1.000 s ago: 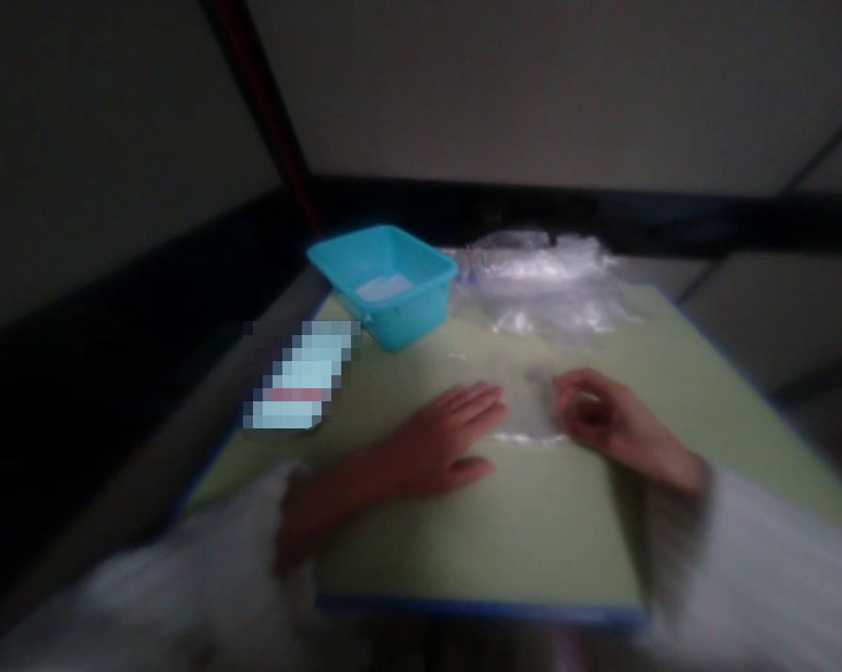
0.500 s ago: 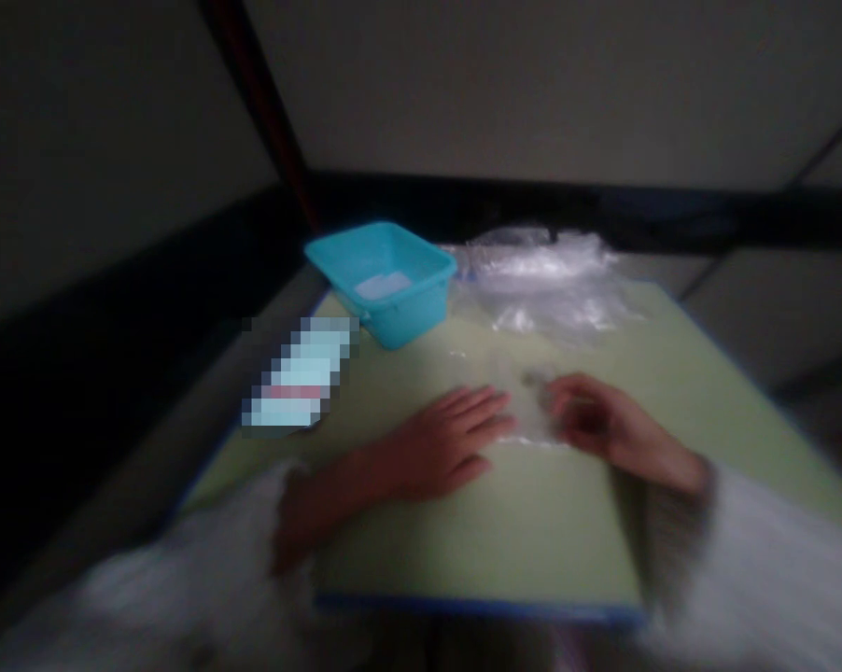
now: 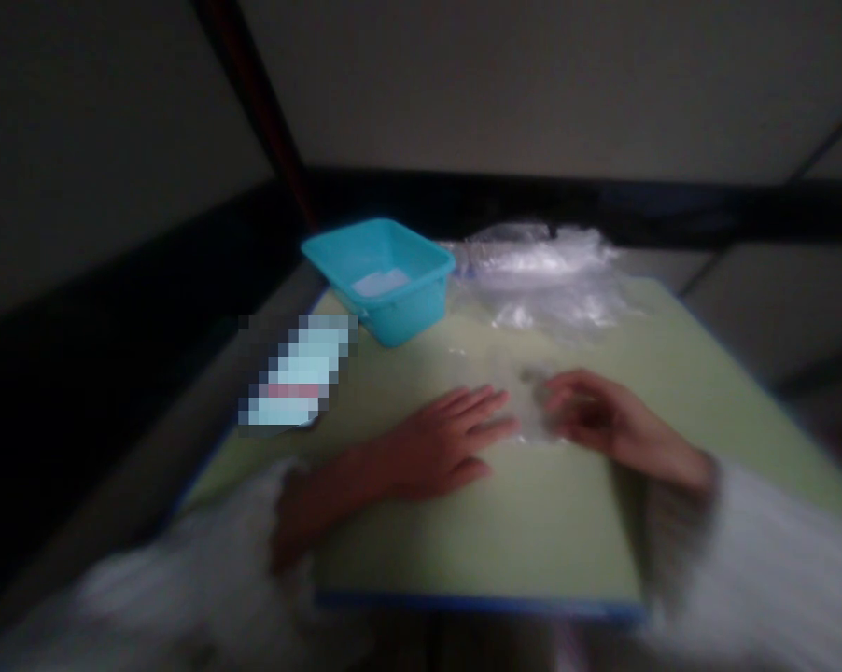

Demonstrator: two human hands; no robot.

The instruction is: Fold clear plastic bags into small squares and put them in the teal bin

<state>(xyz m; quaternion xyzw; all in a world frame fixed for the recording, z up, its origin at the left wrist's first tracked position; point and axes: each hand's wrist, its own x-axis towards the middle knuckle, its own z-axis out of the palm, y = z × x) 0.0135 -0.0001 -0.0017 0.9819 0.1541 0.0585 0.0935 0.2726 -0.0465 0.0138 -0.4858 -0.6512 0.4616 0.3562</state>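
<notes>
On the yellow-green table a clear plastic bag (image 3: 526,411) lies flat, its outline faint in the dim light. My left hand (image 3: 449,443) rests palm down with fingers stretched over the bag's left part. At the bag's right side is my right hand (image 3: 596,411), thumb and fingers curled towards each other in a pinch. Just beyond its fingertips shows a small greyish spot (image 3: 531,375), too blurred to name. What the right fingers hold, if anything, cannot be made out.
A turquoise plastic basket (image 3: 411,313) holding white pieces stands at the table's back left. Right of it lies a heap of clear plastic bags (image 3: 554,280). A pixelated phone-like screen (image 3: 299,373) lies near the left edge. The table (image 3: 477,541) has a blue rim.
</notes>
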